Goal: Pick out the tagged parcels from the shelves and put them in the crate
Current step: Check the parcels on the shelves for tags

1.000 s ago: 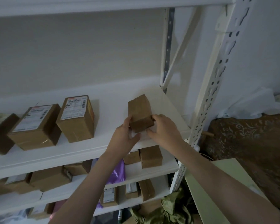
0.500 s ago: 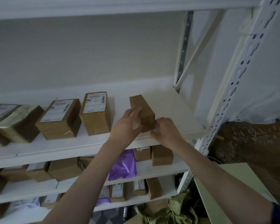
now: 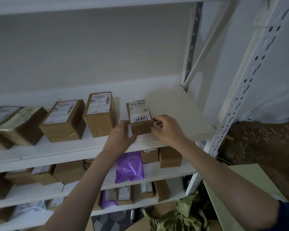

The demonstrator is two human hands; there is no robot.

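Four other cardboard parcels [image 3: 64,120] line the white shelf [image 3: 60,150] at left. Just right of them, the left hand [image 3: 122,136] and right hand [image 3: 167,129] clasp opposite sides of a small tagged parcel [image 3: 140,119] resting near the shelf's front edge, handwritten tag [image 3: 141,119] facing up.

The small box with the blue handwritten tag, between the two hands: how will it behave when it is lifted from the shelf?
The small tagged box is taped cardboard with square edges, so it is probably stiff and will not roll. It looks small against the left hand and right hand, so it is likely light. The glossy tape may be slightly slippery.
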